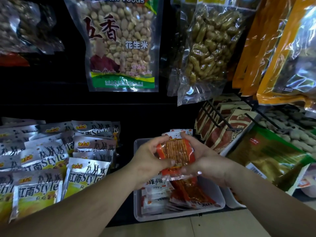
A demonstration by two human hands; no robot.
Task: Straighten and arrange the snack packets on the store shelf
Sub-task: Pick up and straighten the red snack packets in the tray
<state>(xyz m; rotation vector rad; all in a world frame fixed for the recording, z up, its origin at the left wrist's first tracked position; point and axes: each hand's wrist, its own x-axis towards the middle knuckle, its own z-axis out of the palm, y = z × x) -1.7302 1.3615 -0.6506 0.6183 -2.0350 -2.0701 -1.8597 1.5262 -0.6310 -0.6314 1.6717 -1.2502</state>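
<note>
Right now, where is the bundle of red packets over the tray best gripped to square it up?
By its two side edges, a hand from each side, as the left hand and right hand hold it. The red packets are flat and stacked, so squeezing the edges probably keeps them aligned.

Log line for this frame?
left hand, right hand: gripping red packets | over white tray | not yet placed

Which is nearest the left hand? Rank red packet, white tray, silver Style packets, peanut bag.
1. Red packet, held in the left hand.
2. White tray, just beneath.
3. Silver Style packets, leftward.
4. Peanut bag, hanging above.
</note>
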